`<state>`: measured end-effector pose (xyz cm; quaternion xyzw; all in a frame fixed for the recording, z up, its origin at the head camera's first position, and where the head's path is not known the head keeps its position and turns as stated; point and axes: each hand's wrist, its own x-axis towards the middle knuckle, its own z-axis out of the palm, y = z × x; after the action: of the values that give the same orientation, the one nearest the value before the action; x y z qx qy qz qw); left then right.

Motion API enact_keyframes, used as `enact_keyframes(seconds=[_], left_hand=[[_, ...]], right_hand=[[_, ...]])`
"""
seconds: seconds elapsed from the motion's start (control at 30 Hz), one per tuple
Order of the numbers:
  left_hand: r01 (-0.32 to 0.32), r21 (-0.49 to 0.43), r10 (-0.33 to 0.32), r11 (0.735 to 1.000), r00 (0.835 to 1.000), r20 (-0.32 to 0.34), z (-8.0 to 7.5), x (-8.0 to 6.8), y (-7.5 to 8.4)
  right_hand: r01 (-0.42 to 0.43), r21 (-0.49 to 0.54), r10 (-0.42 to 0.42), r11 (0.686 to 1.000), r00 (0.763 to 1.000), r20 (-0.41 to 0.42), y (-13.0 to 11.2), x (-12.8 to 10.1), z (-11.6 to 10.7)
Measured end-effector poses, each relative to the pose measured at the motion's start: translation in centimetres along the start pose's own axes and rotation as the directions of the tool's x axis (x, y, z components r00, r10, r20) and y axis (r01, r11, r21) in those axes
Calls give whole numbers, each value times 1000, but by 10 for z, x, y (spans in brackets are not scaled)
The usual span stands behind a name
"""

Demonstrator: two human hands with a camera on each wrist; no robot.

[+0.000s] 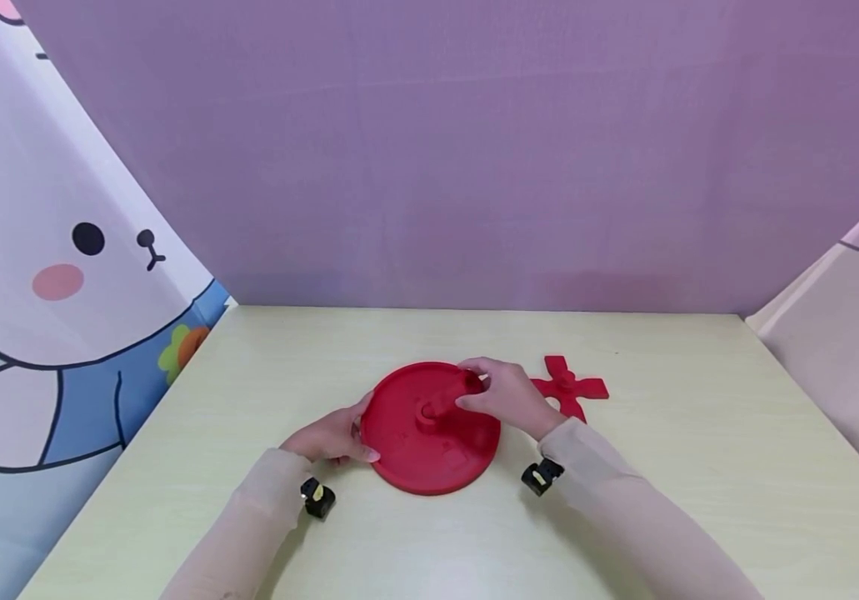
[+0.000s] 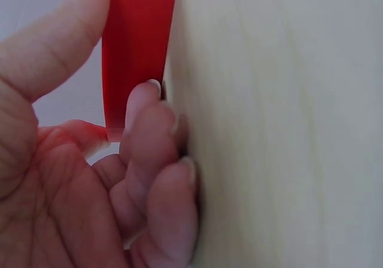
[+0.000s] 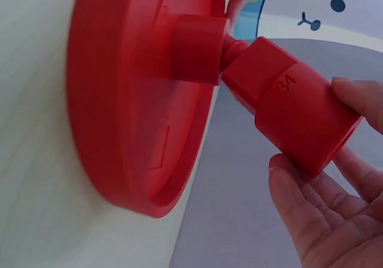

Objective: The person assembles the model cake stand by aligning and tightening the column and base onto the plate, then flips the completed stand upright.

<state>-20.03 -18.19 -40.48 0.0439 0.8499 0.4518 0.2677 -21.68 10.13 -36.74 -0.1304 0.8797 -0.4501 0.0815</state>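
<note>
Left hand [image 1: 332, 433]: fingers gripping rim of red disc [image 1: 422, 471], disc on worktop [image 1: 699, 442]. Red "34" part [image 3: 293, 109] tilted, thin end at disc's central hub [image 3: 197, 49], wide end pinched by fingers of right hand [image 1: 510, 396]. Four-armed red piece [image 1: 566, 384] just beside right hand.

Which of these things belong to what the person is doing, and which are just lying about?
In the job:
red round base, the left hand at its rim
red piece marked 34, held by the right hand near the base's central post

Lying about:
cross-shaped red piece on the table, unheld, though it may belong too
</note>
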Motion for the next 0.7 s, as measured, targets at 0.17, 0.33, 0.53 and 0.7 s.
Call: enact_keyframes(seconds=[0.17, 0.33, 0.53, 0.7], left_hand=[[-1, 0, 1, 1000, 1000, -3, 0, 0, 0], [-6, 12, 6, 1000, 1000, -1, -1, -1, -1], [-21, -5, 21, 1000, 1000, 14, -1, -1, -1], [-13, -4, 13, 1000, 1000, 8, 0, -1, -1]], right_hand=[[-2, 2, 2, 1000, 1000, -2, -7, 2, 2], [26, -15, -26, 1000, 1000, -1, -14, 3, 5], [62, -12, -62, 998, 998, -2, -20, 4, 9], [73, 3, -73, 997, 997, -7, -23, 7, 15]])
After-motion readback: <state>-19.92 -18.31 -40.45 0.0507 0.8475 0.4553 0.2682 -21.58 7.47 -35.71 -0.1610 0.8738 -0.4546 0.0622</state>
